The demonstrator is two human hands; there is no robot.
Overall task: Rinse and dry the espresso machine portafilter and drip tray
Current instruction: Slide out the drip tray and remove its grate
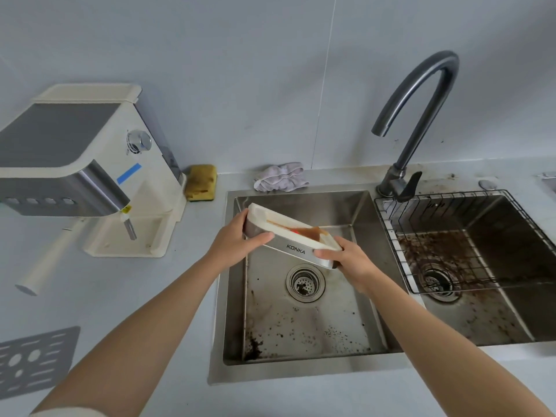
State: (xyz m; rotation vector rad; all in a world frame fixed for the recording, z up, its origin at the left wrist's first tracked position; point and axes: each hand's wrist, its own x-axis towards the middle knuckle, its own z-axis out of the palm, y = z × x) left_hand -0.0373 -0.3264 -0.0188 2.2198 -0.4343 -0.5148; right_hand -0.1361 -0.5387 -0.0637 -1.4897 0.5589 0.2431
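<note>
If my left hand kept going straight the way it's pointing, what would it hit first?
The left hand already grips the tray, so that comes first. Past it, the line runs to the back wall of the sink, or perhaps the cloth behind it; depth is unclear.

Soft even daylight, edges bowed

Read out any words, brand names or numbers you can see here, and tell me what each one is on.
"KONKA": steel front of the cream plastic drip tray held tilted over the steel sink.
Small yellow sticker on the cream espresso machine: too small to read.
Marks around its chrome dial: blurred.
</note>
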